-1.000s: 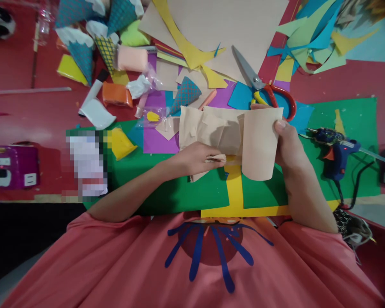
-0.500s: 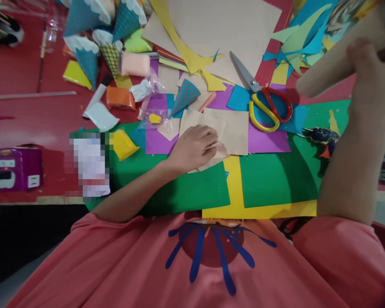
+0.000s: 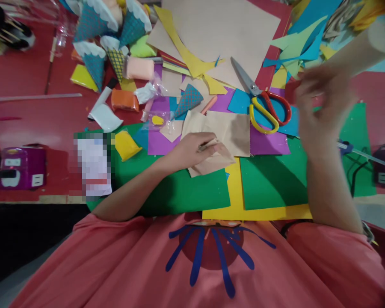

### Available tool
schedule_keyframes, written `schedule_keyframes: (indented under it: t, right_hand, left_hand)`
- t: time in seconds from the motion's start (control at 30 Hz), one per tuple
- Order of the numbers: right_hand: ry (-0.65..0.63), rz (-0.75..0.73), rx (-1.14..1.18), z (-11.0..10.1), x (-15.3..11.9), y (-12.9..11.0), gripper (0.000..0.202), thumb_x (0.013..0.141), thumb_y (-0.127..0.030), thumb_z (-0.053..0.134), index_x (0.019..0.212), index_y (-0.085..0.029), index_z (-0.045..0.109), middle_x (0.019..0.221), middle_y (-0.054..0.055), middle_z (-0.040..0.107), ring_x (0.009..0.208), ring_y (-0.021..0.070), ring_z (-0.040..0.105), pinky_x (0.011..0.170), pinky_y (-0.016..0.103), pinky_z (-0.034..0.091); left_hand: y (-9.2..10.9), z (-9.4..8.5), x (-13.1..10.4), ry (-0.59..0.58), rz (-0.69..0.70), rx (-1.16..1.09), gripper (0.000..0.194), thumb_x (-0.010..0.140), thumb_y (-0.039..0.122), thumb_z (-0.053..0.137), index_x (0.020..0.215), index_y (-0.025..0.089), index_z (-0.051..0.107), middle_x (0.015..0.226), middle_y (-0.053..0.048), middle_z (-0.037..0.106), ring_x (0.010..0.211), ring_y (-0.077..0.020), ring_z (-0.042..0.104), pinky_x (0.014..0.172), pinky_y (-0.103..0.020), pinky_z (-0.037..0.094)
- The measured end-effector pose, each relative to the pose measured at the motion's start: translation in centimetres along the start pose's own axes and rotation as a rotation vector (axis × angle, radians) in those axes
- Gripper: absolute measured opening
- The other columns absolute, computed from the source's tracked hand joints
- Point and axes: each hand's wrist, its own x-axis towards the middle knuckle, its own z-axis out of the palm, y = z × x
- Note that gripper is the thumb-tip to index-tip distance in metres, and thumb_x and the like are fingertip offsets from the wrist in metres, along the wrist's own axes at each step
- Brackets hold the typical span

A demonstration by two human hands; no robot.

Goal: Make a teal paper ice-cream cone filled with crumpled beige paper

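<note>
My left hand (image 3: 197, 150) is closed on a piece of beige paper (image 3: 214, 161), pinching its folded upper part between thumb and fingers. Under and behind it lies more beige paper (image 3: 240, 128). My right hand (image 3: 327, 102) is raised over the right side of the table and smeared by motion. Beyond it a pale beige tube (image 3: 356, 53) slants up to the right, and whether the fingers grip it cannot be made out. Scissors (image 3: 253, 87) with red and yellow handles lie between the hands. A small patterned cone (image 3: 189, 100) rests behind the left hand.
Several paper cones (image 3: 94, 70) and coloured clay packs (image 3: 125, 100) sit at the upper left. A phone-like object (image 3: 94, 167) is pixelated. Green sheets (image 3: 276, 182) cover the front. A blue tool with a pale stick (image 3: 346, 147) lies beside my right forearm. Paper scraps (image 3: 290, 47) fill the back right.
My right hand has moved left and toward me, uncovering the tube's far end and the blue tool's pale stick. My left hand has lifted the beige paper's edge slightly.
</note>
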Motion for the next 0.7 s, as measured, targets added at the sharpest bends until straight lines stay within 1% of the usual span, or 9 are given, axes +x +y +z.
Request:
schedule_keyframes:
  t: [0.07, 0.13, 0.2, 0.3, 0.43, 0.5, 0.57, 0.63, 0.7]
  right_hand:
    - [-0.23, -0.165, -0.15, 3.6, -2.0, -0.6, 0.021, 0.097, -0.044, 0.052, 0.101, -0.029, 0.065, 0.097, 0.006, 0.068, 0.086, 0.0238, 0.066, 0.079, 0.044, 0.054]
    - [-0.348, -0.191, -0.159, 6.0, -2.9, -0.2, 0.022, 0.095, -0.042, 0.053, 0.103, -0.026, 0.067, 0.094, 0.007, 0.072, 0.079, 0.0242, 0.068, 0.071, 0.043, 0.055]
    - [-0.385, -0.221, -0.163, 7.2, -2.9, 0.8, 0.025, 0.096, -0.039, 0.05, 0.106, -0.022, 0.066, 0.101, 0.01, 0.073, 0.088, 0.0266, 0.069, 0.076, 0.045, 0.056]
    - [-0.391, -0.269, -0.165, 7.3, -2.3, 2.3, 0.028, 0.097, -0.035, 0.048, 0.115, -0.021, 0.062, 0.118, 0.013, 0.069, 0.111, 0.0287, 0.066, 0.094, 0.049, 0.054]
    - [-0.286, -0.275, -0.121, 6.9, -2.4, 2.7, 0.023, 0.095, -0.038, 0.053, 0.114, -0.025, 0.059, 0.138, 0.012, 0.059, 0.133, 0.0288, 0.054, 0.11, 0.052, 0.045]
    - [-0.232, -0.236, -0.039, 6.9, -2.9, 2.2, 0.017, 0.095, -0.043, 0.054, 0.098, -0.027, 0.059, 0.129, 0.01, 0.063, 0.127, 0.027, 0.057, 0.109, 0.05, 0.046]
    - [-0.276, -0.189, 0.12, 7.2, -3.5, 1.7, 0.024, 0.095, -0.049, 0.053, 0.09, -0.026, 0.057, 0.118, 0.008, 0.066, 0.111, 0.0239, 0.065, 0.099, 0.045, 0.053]
    - [-0.393, -0.144, 0.284, 7.7, -4.1, 1.2, 0.032, 0.089, -0.056, 0.06, 0.098, -0.025, 0.057, 0.11, 0.007, 0.066, 0.094, 0.0199, 0.067, 0.083, 0.037, 0.056]
    - [-0.497, -0.116, 0.358, 8.1, -4.6, 0.9, 0.047, 0.08, -0.057, 0.072, 0.109, -0.024, 0.054, 0.099, 0.004, 0.064, 0.08, 0.016, 0.064, 0.067, 0.029, 0.053]
  left_hand:
    - [-0.2, 0.1, 0.2, 0.004, -0.064, 0.077, 0.031, 0.086, 0.038, 0.046, 0.063, 0.021, 0.032, 0.058, 0.004, 0.037, 0.058, -0.0109, 0.038, 0.056, -0.026, 0.027]
    - [-0.8, 0.0, 0.6, 0.095, -0.143, 0.158, 0.03, 0.084, 0.036, 0.047, 0.062, 0.022, 0.031, 0.056, 0.004, 0.035, 0.057, -0.0116, 0.036, 0.056, -0.027, 0.023]
    - [-1.7, -0.3, 0.9, 0.169, -0.198, 0.209, 0.028, 0.081, 0.034, 0.049, 0.061, 0.022, 0.032, 0.055, 0.004, 0.033, 0.056, -0.0123, 0.034, 0.055, -0.028, 0.021]
    - [-3.3, -1.4, 1.3, 0.272, -0.251, 0.273, 0.029, 0.078, 0.03, 0.052, 0.06, 0.022, 0.031, 0.054, 0.003, 0.03, 0.054, -0.0128, 0.031, 0.055, -0.03, 0.019]
    - [-3.6, -2.2, 1.3, 0.431, -0.209, 0.229, 0.028, 0.081, 0.032, 0.054, 0.063, 0.023, 0.034, 0.056, 0.003, 0.033, 0.055, -0.0126, 0.032, 0.055, -0.03, 0.022]
    - [-2.7, -1.9, 1.0, 0.408, -0.133, 0.067, 0.028, 0.086, 0.04, 0.051, 0.067, 0.023, 0.037, 0.059, 0.004, 0.038, 0.056, -0.0121, 0.037, 0.056, -0.028, 0.029]
    - [-1.6, -1.0, 0.5, 0.273, -0.085, -0.125, 0.031, 0.09, 0.046, 0.047, 0.071, 0.022, 0.041, 0.063, 0.003, 0.044, 0.06, -0.0117, 0.043, 0.057, -0.026, 0.036]
    - [-0.7, 0.2, 0.1, 0.148, -0.068, -0.188, 0.034, 0.092, 0.051, 0.046, 0.075, 0.022, 0.044, 0.064, 0.003, 0.046, 0.061, -0.011, 0.047, 0.057, -0.024, 0.039]
    - [-0.2, 1.3, -0.2, 0.101, -0.05, -0.18, 0.035, 0.095, 0.052, 0.044, 0.078, 0.021, 0.046, 0.065, 0.004, 0.048, 0.061, -0.0103, 0.048, 0.059, -0.023, 0.041]
